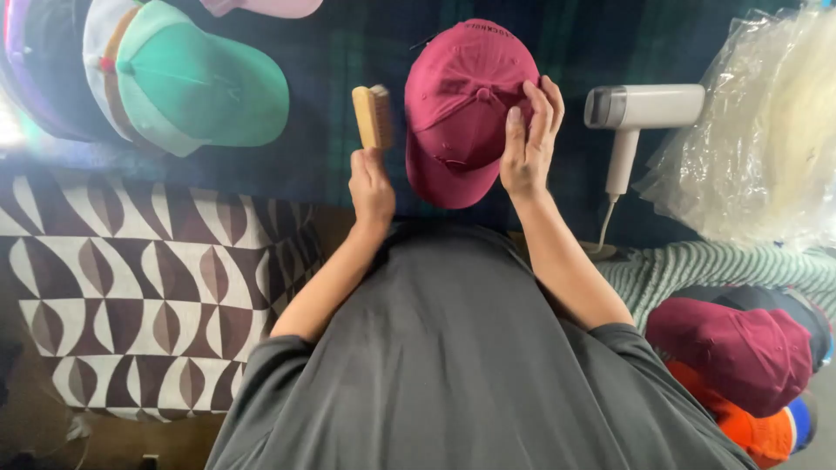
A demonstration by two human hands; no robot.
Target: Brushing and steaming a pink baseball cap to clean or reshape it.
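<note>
- Head view, looking down: dark red cotton baseball cap [466, 109] lies on dark plaid cloth [340, 52], straight in front of the person
- Right hand [529, 144]: fingers pressed together and laid flat on the cap's right side, pinning it; grasps nothing
- Left hand [371, 187]: closed around the lower end of a small wooden hand brush [374, 116], held upright just left of the cap; bristles face the cap, not touching it
- Progress (judgement): cap held ready, brush poised; no stroke under way, so brushing looks mostly ahead
- Cap's long axis runs near-to-far, tilted slightly; brim points toward the person, crown away
- White handheld steamer [640, 117] lies to the right, untouched
</note>
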